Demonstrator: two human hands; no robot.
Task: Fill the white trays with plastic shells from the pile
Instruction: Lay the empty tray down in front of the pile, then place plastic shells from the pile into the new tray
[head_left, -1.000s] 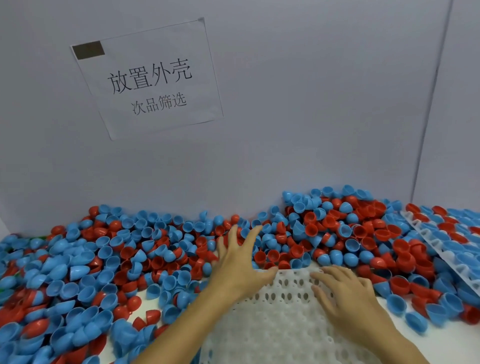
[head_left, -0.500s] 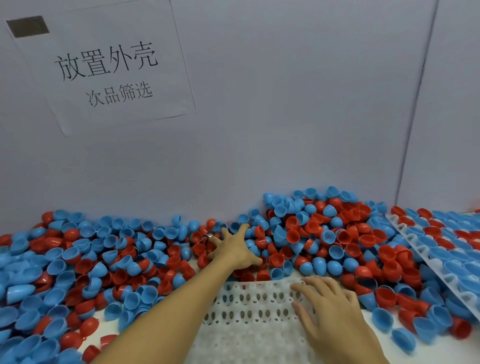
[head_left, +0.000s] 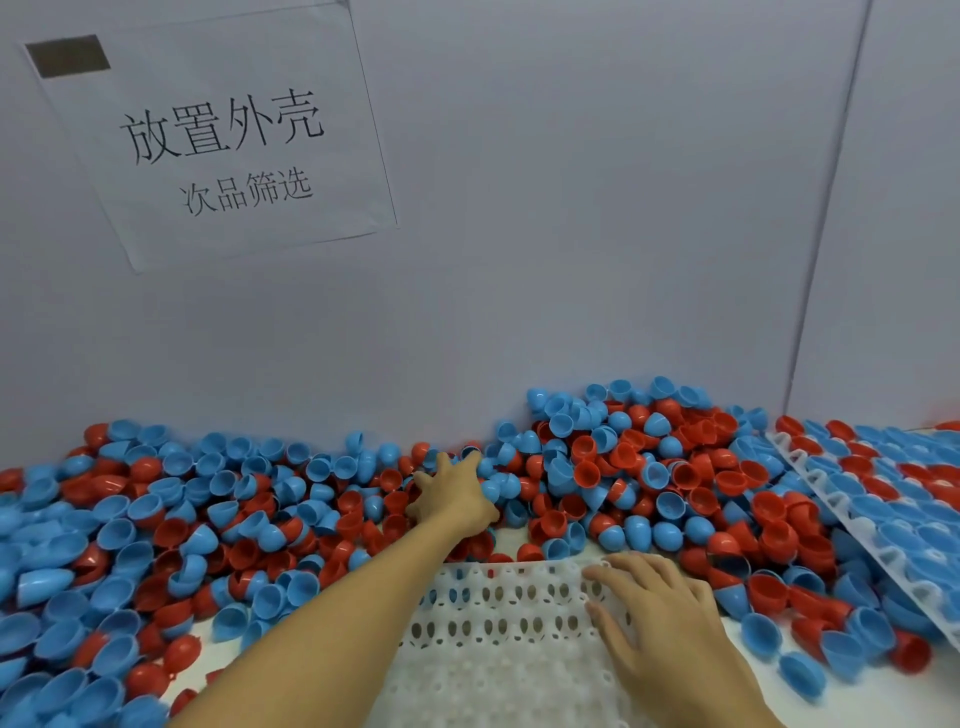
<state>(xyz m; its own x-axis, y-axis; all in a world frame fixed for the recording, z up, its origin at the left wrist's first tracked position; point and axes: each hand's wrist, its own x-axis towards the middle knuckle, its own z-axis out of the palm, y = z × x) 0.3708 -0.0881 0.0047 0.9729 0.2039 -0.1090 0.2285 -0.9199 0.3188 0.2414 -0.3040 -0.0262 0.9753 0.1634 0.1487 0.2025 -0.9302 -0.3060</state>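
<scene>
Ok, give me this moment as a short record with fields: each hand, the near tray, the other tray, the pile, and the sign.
left hand: stretched far forward, fingers spread in the pile of shells
right hand: lies flat on the near white tray
near white tray: in front of the person, visible sockets empty
second tray: far right, tilted, holds blue and red shells
pile of shells: blue and red, loose, heaped along the wall
paper sign: on the wall, upper left, printed Chinese characters
</scene>
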